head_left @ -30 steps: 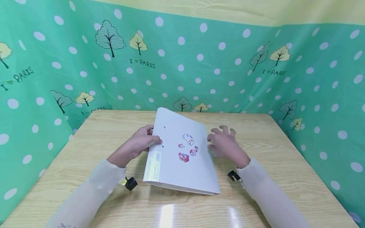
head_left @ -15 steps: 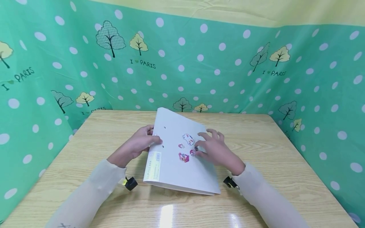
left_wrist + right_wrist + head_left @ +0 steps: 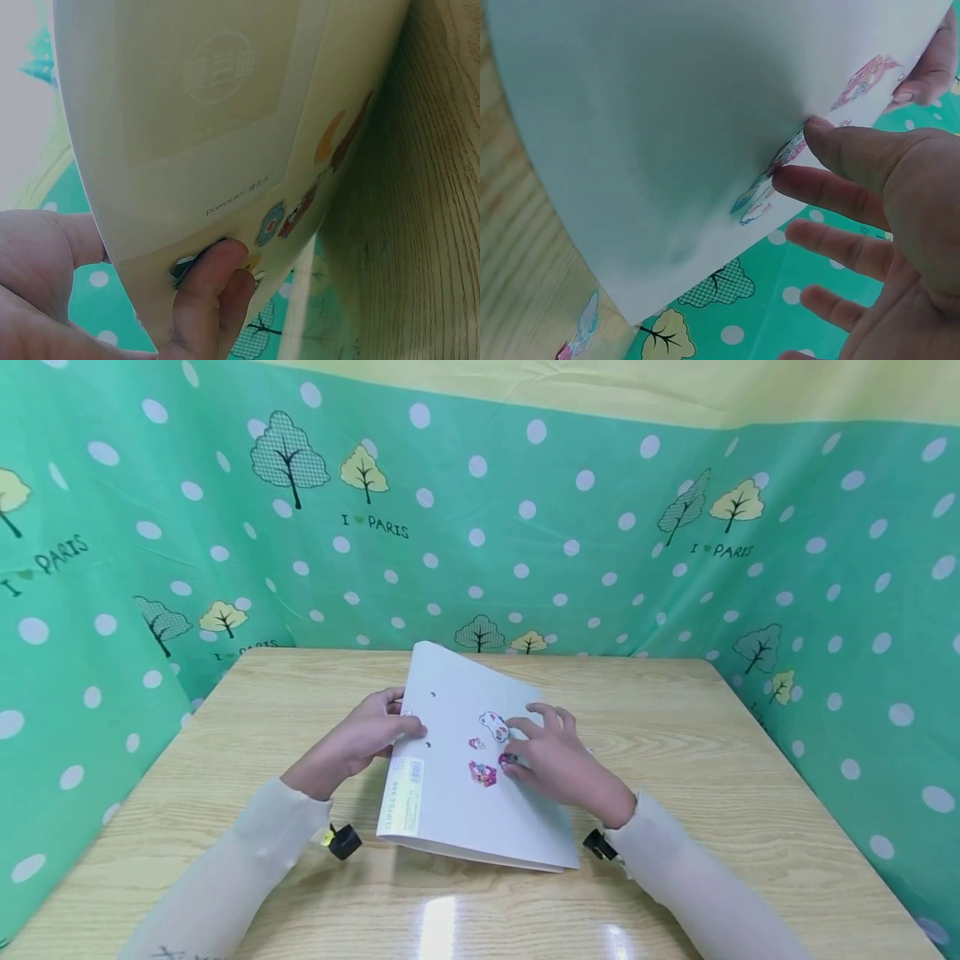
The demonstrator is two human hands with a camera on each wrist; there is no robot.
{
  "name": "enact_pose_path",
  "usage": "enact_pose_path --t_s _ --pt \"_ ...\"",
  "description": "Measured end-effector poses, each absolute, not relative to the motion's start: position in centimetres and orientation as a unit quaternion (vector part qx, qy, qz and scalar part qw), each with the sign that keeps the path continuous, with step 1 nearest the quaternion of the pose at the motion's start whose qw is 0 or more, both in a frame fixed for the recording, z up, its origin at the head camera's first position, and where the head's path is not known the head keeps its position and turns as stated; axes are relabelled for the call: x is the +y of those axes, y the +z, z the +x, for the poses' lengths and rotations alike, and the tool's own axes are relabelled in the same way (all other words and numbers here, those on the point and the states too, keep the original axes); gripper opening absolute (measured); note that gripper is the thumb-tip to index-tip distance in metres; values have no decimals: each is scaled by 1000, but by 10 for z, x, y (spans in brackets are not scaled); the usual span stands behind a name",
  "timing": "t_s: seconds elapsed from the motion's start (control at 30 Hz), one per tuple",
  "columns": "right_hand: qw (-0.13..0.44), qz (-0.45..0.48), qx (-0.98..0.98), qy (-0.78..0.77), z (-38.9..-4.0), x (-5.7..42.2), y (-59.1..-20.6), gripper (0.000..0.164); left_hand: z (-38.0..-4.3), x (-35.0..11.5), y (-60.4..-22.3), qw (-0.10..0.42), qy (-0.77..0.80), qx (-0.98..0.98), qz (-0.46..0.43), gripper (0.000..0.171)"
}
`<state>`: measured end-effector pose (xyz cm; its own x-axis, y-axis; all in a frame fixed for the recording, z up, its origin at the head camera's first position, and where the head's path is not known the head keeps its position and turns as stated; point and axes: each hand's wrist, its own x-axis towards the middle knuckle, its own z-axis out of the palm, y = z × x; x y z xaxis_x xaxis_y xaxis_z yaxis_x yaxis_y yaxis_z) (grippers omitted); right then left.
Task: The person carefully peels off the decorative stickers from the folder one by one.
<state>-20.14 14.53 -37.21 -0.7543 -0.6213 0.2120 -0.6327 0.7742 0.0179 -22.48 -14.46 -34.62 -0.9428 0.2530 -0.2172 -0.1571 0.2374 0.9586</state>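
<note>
A white clip-file folder (image 3: pixel 465 810) leans on the table with its sticker-covered face tilted toward me. My left hand (image 3: pixel 363 735) grips its spine side, thumb on this face and the other fingers behind. In the left wrist view those fingers (image 3: pixel 202 300) lie on the opposite cover, which has several stickers and printed text. My right hand (image 3: pixel 555 756) is at the folder's right part, thumb and index fingertips touching a small pink-purple sticker (image 3: pixel 784 154) on the cover; the other fingers are spread. Near it are a cloud-shaped sticker (image 3: pixel 495 727) and a red-pink sticker (image 3: pixel 483 774).
The wooden table (image 3: pixel 300 877) carries the folder. A loose sticker (image 3: pixel 585 324) lies on the table beside the folder's corner in the right wrist view. A green dotted curtain (image 3: pixel 480 527) encloses the back and sides. Black wrist cameras sit under both sleeves.
My right hand has moved left from beside the folder's right edge onto its face, and its thumb and index now touch the pink-purple sticker. The left hand and folder stay put.
</note>
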Motion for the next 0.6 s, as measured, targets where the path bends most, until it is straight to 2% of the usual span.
enact_pose_path --t_s 0.6 --pt "153 357 -921 -24 -201 138 -385 14 -226 -146 -348 164 617 769 44 72"
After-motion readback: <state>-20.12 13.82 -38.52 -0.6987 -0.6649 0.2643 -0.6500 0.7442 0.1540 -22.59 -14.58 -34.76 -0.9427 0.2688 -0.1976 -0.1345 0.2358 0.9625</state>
